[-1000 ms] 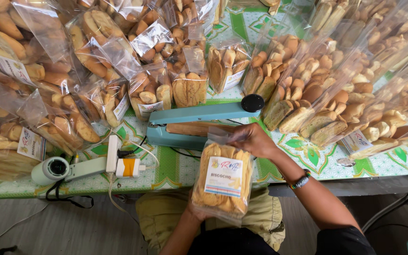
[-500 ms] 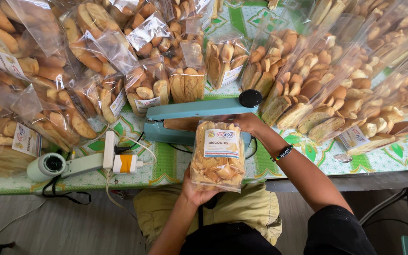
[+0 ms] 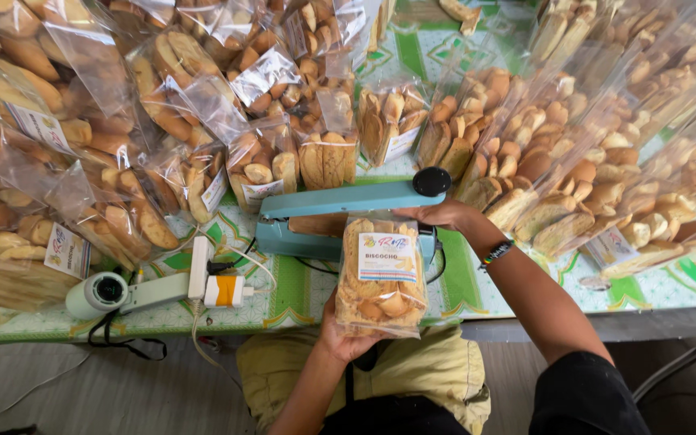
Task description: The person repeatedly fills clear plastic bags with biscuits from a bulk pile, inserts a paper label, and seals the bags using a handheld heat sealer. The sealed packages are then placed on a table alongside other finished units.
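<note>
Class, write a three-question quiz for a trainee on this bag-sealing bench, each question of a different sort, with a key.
1. True or false: the bag has its top edge under the arm of the sealer.
2. Which hand rests on the sealer arm: A) left hand, B) right hand?
3. Fill in: the left hand supports the bag from ____.

Key: 1 true; 2 B; 3 below.
</note>
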